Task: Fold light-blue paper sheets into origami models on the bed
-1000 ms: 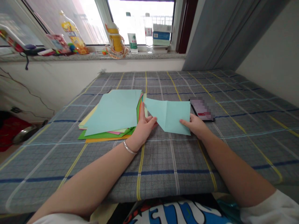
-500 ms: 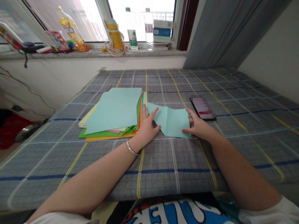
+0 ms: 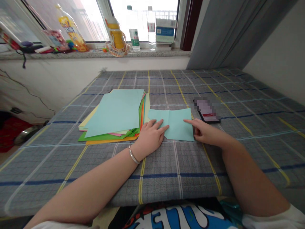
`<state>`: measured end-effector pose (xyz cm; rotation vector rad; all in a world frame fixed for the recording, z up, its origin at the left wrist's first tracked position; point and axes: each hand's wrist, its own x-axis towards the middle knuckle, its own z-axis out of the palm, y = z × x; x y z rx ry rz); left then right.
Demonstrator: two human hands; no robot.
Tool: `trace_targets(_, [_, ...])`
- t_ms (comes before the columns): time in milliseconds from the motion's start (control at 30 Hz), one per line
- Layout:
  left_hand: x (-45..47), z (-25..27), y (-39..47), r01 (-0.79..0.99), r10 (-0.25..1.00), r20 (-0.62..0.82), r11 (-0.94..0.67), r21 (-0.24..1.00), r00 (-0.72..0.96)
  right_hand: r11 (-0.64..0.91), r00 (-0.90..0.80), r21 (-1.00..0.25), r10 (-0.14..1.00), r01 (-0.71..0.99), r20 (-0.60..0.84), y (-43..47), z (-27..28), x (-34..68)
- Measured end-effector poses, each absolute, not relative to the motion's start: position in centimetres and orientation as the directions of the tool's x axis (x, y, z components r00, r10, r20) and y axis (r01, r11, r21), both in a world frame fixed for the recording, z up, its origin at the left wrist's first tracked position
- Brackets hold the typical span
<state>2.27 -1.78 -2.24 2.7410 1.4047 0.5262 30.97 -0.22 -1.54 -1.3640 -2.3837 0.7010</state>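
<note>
A light blue sheet of paper point(image 3: 179, 125) with a vertical crease lies almost flat on the checked cloth in front of me. My left hand point(image 3: 152, 135) rests palm down over its lower left part, fingers spread, hiding that corner. At the right edge, my right hand point(image 3: 201, 128) has its index finger stretched out onto the sheet, while the other fingers are curled beside the edge. Neither hand grips the paper. Left of it sits a stack of coloured paper point(image 3: 116, 111), light blue on top, with green, orange, yellow and pink edges showing.
A phone point(image 3: 208, 111) lies on the checked cloth point(image 3: 119, 184) beyond my right hand. Along the windowsill point(image 3: 95, 54) stand a yellow drink bottle point(image 3: 72, 30), a yellow flask point(image 3: 117, 36), a white and green tube point(image 3: 134, 39), a clear bottle point(image 3: 151, 28) and stacked boxes point(image 3: 165, 33).
My left hand has flattened onto the sheet from a raised, spread pose. My right hand has let go of the right edge and now points onto the paper. The sheet lies flatter.
</note>
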Motion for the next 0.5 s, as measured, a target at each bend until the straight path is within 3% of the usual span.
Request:
trace_targets(333, [1.8,-2.6,-1.0,0.637,0.706,0.238,-0.706,0.31,0.667,0.618,-0.554,-0.304,0.785,0.725,0.276,-0.4,-0.6,31.0])
trace_targets(500, [1.5,-2.4,-0.5,0.563,0.658,0.293,-0.749,0.349,0.693,0.637,-0.575,-0.402,0.769,0.657,0.28,-0.4,0.4,30.2])
